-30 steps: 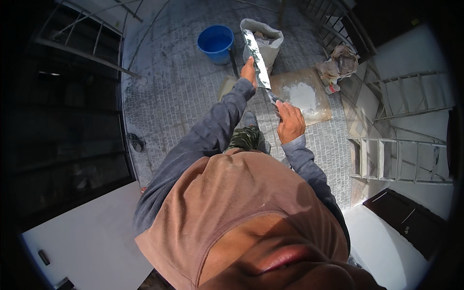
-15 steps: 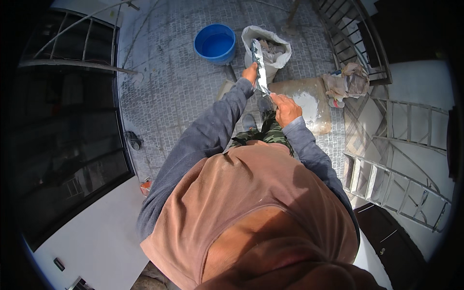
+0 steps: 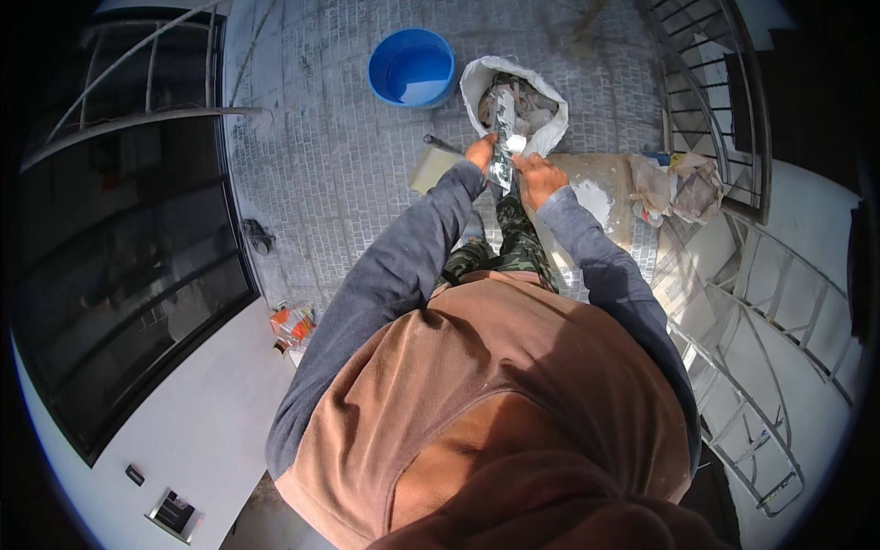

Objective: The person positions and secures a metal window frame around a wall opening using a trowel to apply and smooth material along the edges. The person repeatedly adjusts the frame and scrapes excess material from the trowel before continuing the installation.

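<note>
Grey paving (image 3: 312,183) made of small blocks covers the ground, bordered on the left by dark glass (image 3: 119,284) and a white wall (image 3: 197,394). At the upper right stands a metal railing (image 3: 761,156), and a ladder (image 3: 742,403) shows below it.

The left hand (image 3: 480,152) grips a long metal blade (image 3: 502,115) from its left side, thumb towards the middle. The blade is smeared with white paste and points away from the body, in front of the legs in camouflage trousers (image 3: 521,238). Its far part overlaps the mouth of a white sack (image 3: 550,136) in this view; whether it touches the sack cannot be told.

The right hand (image 3: 543,180) is half closed just beside the blade, its fingertips next to a bright white lump (image 3: 516,144). The fingers seem bent round something small, but the hand hides what it is.

The sack stands open, with crumpled material inside. To its left is a blue bucket (image 3: 375,73) with a bright reflection inside, and a pale tub (image 3: 431,171) sits near the left forearm. Right of the hands lies a brown board (image 3: 619,174) bearing a white patch, with crumpled bags (image 3: 695,188) at its right edge. An orange packet (image 3: 293,323) lies by the wall at the left.
</note>
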`<state>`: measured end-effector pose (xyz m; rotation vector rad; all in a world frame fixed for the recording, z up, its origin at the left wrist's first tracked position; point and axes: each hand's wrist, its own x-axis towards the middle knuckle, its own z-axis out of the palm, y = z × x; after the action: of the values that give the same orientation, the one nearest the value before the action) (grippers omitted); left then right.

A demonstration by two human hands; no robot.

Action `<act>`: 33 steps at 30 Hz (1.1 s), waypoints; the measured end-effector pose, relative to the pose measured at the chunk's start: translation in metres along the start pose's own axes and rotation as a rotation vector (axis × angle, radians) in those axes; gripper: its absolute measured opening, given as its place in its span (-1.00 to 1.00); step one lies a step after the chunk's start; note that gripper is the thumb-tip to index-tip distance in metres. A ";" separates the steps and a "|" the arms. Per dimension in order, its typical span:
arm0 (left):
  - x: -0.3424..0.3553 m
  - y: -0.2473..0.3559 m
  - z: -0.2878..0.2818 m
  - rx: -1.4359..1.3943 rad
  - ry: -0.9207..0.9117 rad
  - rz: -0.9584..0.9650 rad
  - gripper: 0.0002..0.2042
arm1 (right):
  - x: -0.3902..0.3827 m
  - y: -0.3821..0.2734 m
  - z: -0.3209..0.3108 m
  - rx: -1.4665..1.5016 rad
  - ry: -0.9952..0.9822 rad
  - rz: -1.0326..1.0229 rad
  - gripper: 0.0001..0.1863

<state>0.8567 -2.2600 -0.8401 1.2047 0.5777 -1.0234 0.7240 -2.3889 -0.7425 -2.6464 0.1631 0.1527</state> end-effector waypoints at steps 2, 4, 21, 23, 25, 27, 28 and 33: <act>0.009 -0.005 0.003 -0.089 -0.049 -0.100 -0.61 | 0.026 0.026 0.011 -0.014 -0.077 0.012 -0.47; 0.016 -0.009 0.001 -0.097 -0.169 -0.103 -0.64 | 0.053 0.053 0.027 -0.042 -0.157 0.040 -0.44; 0.017 0.016 -0.035 -0.308 -0.187 -0.365 -0.47 | 0.175 0.108 0.080 0.036 -0.408 0.166 -0.46; 0.011 0.026 -0.032 -0.336 -0.140 -0.409 -0.50 | 0.151 0.098 0.056 0.108 -0.381 0.082 -0.46; 0.005 0.035 -0.026 -0.306 -0.131 -0.386 -0.53 | 0.126 0.085 0.043 0.121 -0.389 -0.055 -0.46; -0.008 0.038 -0.018 -0.225 -0.155 -0.309 -0.57 | 0.122 0.077 0.046 0.082 -0.340 -0.051 -0.46; -0.015 0.037 -0.014 -0.160 -0.154 -0.288 -0.58 | 0.121 0.076 0.053 0.080 -0.298 -0.086 -0.46; -0.048 0.037 -0.007 0.030 -0.097 -0.240 -0.63 | 0.184 0.118 0.095 0.074 -0.357 0.021 -0.44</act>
<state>0.8680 -2.2367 -0.7856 1.1232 0.6428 -1.2898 0.8812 -2.4636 -0.9053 -2.4955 0.0747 0.6081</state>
